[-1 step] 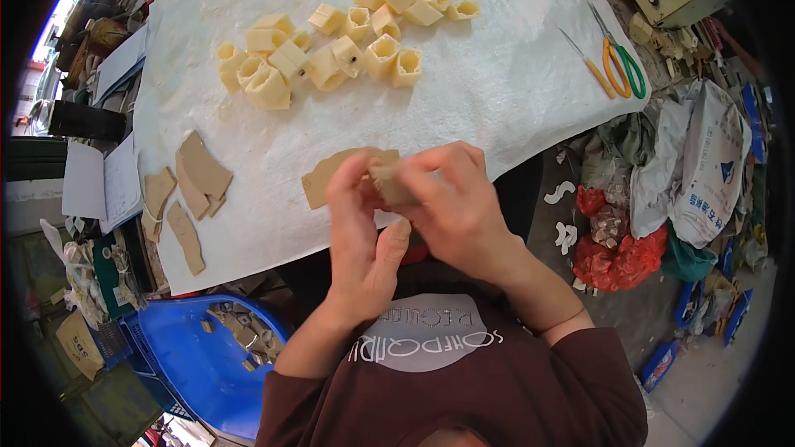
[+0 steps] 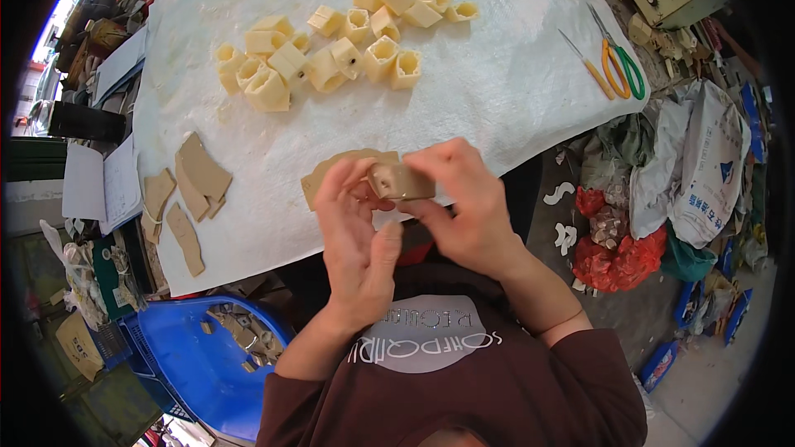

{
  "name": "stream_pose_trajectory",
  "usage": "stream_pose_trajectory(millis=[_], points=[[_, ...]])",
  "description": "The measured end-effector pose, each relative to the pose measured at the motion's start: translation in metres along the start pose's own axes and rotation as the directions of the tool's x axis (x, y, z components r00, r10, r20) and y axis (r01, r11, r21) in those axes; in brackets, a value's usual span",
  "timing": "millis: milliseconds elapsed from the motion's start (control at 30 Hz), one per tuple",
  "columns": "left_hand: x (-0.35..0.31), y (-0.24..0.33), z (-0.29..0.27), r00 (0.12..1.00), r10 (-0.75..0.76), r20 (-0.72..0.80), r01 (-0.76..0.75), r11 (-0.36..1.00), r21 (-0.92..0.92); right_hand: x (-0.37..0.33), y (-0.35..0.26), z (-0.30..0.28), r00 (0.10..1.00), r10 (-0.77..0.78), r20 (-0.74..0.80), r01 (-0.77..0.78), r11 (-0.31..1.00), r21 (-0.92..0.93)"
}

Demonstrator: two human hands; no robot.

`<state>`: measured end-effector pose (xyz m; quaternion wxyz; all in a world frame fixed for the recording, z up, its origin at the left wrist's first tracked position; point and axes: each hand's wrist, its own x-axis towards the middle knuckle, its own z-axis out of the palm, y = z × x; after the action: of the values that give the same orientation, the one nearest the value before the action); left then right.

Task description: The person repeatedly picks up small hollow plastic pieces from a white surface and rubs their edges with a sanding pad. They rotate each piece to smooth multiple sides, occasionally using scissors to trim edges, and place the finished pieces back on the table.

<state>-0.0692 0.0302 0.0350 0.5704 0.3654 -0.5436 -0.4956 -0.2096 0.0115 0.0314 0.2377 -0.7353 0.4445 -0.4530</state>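
Observation:
Over the near edge of the table, a small tan block [image 2: 401, 182] with a hole in its end is pinched between the thumb and fingers of my right hand [image 2: 470, 203]. My left hand [image 2: 354, 236] is curled loosely at the block's left end. Its index fingertip meets the block, while its thumb stands apart from it. Just behind my hands lies a flat tan sheet piece [image 2: 327, 172] with a curved edge, partly covered by the left fingers.
Pale yellow hollow blocks [image 2: 290, 58] cluster on the white table cover [image 2: 464, 116]. Tan flat pieces [image 2: 199, 170] lie at left. Scissors [image 2: 617, 58] and an orange-handled pointed tool [image 2: 592, 70] rest at right. A blue tub [image 2: 199, 364] with scraps stands below left; bags [image 2: 704, 165] sit at right.
The tan block has turned, so its holed end now shows. My right hand has shifted slightly right, and my left fingers have loosened around the block.

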Motion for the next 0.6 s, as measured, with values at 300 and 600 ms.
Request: stream_pose_trajectory(millis=[300,600], points=[[-0.003,-0.032,0.002,0.951,-0.279,0.136,0.305,0.922,-0.24,-0.022,0.006,0.016,0.902,0.414,0.122,-0.353,0.546,0.76],[-0.005,-0.02,0.004,0.897,-0.419,0.139,0.441,0.839,-0.319,-0.022,-0.003,0.013,0.868,0.466,0.173,-0.418,0.498,0.759]])
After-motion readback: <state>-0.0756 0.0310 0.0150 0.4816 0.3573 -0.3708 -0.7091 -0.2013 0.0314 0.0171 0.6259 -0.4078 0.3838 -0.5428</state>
